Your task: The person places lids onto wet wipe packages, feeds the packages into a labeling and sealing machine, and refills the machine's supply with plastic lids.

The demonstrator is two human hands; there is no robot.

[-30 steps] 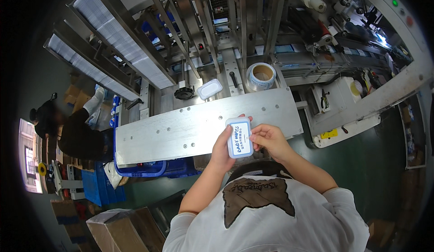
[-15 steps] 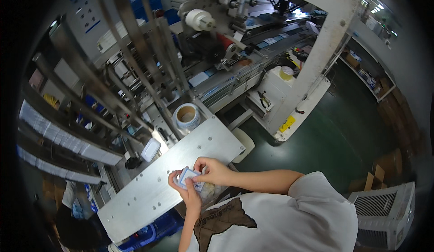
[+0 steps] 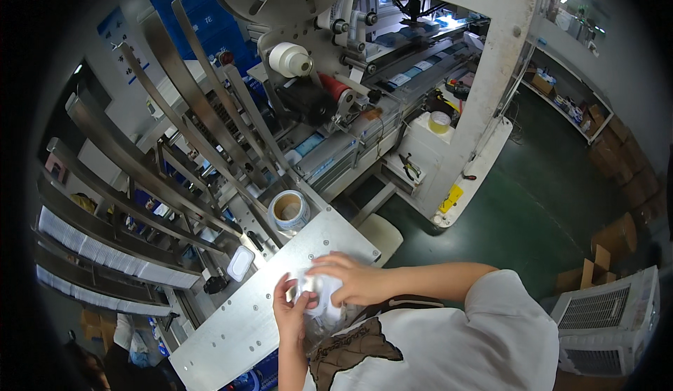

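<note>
My left hand (image 3: pixel 289 314) is at the near edge of the metal plate (image 3: pixel 231 321), its thumb and fingers curled together at a whitish, partly see-through bundle (image 3: pixel 322 293) that looks like plastic. What those fingers pinch is too blurred to make out. My right hand (image 3: pixel 357 280) reaches in from the right and lies over the same bundle, its fingers smeared by motion. The blue-and-white card does not show clearly now. Just beyond the plate, a small white tray (image 3: pixel 240 263) rests on the machine near a roll of tape (image 3: pixel 289 209).
Curved metal guide rails (image 3: pixel 140 156) rise at the left, with stacks of white trays (image 3: pixel 116 251) between them. A conveyor (image 3: pixel 420 69) runs at the back. Pliers (image 3: pixel 408 167) and yellow tape (image 3: pixel 439 121) lie on a white ledge. Another person (image 3: pixel 133 356) is at the lower left.
The blue-and-white card held between both hands is no longer clearly visible; a whitish bundle shows there. My right hand has moved over it, fingers spreading. The view has shifted slightly.
</note>
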